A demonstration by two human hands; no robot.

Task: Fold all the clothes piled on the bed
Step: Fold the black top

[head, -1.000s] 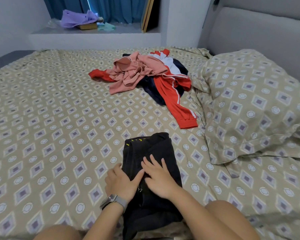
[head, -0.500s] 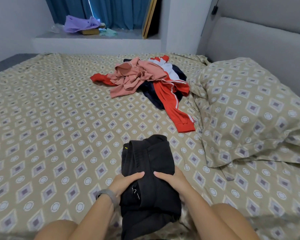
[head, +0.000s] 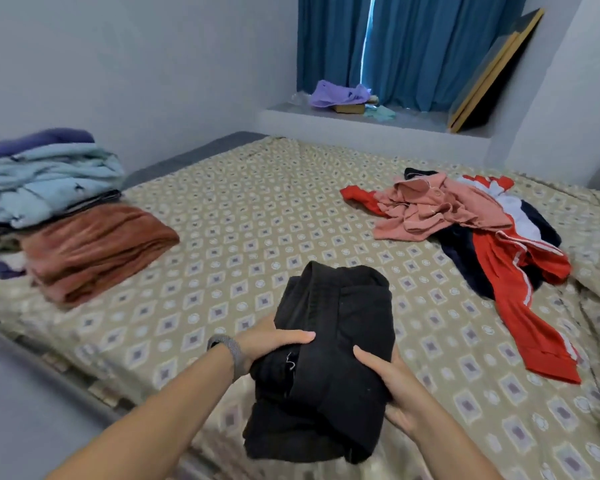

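Stacking step: left hand and right hand clasp the folded black garment; next, carry it left onto the folded stack.

The folded stack at the frame's left is blurred and cut off; both hands' fingers are hidden beneath the black garment.

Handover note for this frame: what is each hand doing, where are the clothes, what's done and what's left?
Left hand and right hand both grip the folded black garment, holding it above the bed.
Done: folded stack at the bed's left edge, rust piece in front.
Left: set the black garment down, then fold the unfolded pile (pink top, red-white-navy jacket) at far right.
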